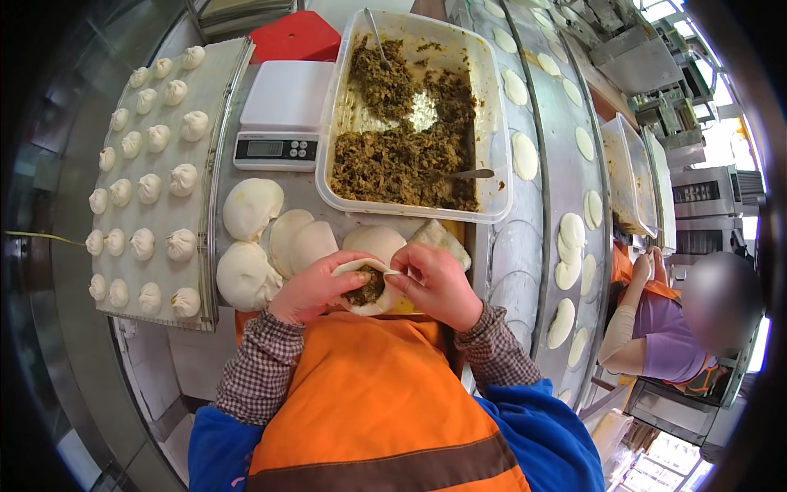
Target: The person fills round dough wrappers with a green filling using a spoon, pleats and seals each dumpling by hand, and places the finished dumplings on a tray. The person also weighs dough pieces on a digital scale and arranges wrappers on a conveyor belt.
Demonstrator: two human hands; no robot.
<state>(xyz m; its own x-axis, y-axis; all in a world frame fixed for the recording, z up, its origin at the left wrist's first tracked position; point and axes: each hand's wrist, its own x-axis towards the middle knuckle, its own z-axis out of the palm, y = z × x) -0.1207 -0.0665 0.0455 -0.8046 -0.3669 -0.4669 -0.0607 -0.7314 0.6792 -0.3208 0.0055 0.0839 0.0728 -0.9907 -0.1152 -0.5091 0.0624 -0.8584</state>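
Observation:
My left hand [321, 284] cups a round dough wrapper [369, 309] with brown chopped filling [367, 288] in its middle, the thumb over the filling. My right hand [435, 283] pinches the wrapper's right edge between thumb and fingers. The wrapper's top is open, its rim raised. Just beyond lie flat dough rounds [301, 237] that overlap, and another round [374, 240] partly behind my hands. Two thicker dough pieces [252, 208] lie to the left. A large plastic tub [415, 212] of the same filling stands ahead, with two metal utensils [472, 174] in it.
Left, a lined rack [206, 123] holds rows of pleated buns [182, 179]. A digital scale [286, 98] and red plastic object [296, 37] stand by the tub. A folded cloth [438, 240] lies right of the rounds. Conveyor belts [522, 246] carry dough rounds; beyond them a co-worker [664, 332] works.

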